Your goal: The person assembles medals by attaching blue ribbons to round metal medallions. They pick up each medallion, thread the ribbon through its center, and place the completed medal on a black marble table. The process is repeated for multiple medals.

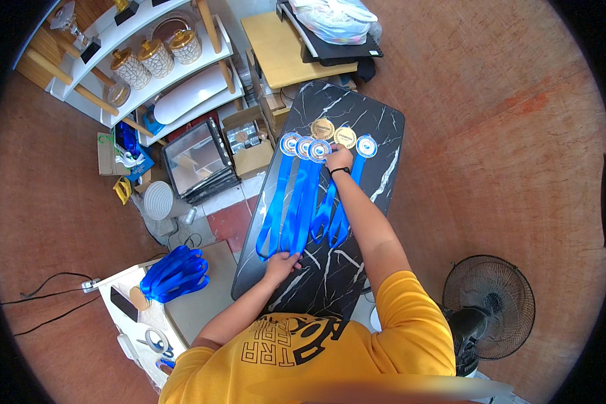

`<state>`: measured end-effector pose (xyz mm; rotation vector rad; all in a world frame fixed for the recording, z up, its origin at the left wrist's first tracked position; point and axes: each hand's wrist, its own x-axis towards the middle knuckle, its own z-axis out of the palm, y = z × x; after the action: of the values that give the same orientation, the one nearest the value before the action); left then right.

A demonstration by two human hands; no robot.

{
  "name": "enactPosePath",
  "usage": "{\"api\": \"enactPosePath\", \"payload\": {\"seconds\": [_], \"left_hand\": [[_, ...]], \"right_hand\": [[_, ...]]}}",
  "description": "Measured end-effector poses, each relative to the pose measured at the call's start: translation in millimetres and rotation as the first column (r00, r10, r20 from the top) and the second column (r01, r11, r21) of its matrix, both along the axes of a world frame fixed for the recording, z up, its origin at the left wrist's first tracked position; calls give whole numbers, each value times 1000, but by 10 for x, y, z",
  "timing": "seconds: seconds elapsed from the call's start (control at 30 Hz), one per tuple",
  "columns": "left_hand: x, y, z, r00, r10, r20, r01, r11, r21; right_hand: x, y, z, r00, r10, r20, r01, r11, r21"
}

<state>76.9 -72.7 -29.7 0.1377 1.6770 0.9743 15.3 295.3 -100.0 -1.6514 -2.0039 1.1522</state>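
Several medals on blue ribbons lie on a black marble-patterned table [337,283]. Three white-and-blue-rimmed medals overlap in a row, among them a left medal [289,143] and a right medal [320,151]. Just beyond them are two plain gold medals, a left one [322,128] and a right one [345,136]. Another white-and-blue medal [366,146] lies apart at the right. My right hand [339,159] has its fingers closed at the edge of the row's right medal. Down at the looped ends, my left hand [283,265] pinches a blue ribbon [293,225].
A bundle of blue-ribbon medals [175,275] sits on a white surface at the left. Shelves [161,74] with jars and trophies stand far left, above boxes and black frames [198,161]. A yellow wooden table [269,50] is beyond; a black fan [489,314] stands at right.
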Motion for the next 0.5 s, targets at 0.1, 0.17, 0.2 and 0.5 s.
{"api": "enactPosePath", "payload": {"seconds": [0.1,0.17,0.2,0.5], "left_hand": [[30,-21,-111,1000,9,5,-9,1000,-27],[42,-29,-145,1000,10,15,-9,998,-59],[49,-38,-146,1000,-5,-7,4,999,-49],[51,-178,-6,977,-133,169,175,949,-263]], "right_hand": [[-6,-10,11,1000,-13,23,12,1000,5],[-3,-5,4,999,-14,30,13,1000,8],[1,0,-1,1000,-9,27,9,1000,11],[191,-127,304,974,-9,-225,27,997,77]]}}
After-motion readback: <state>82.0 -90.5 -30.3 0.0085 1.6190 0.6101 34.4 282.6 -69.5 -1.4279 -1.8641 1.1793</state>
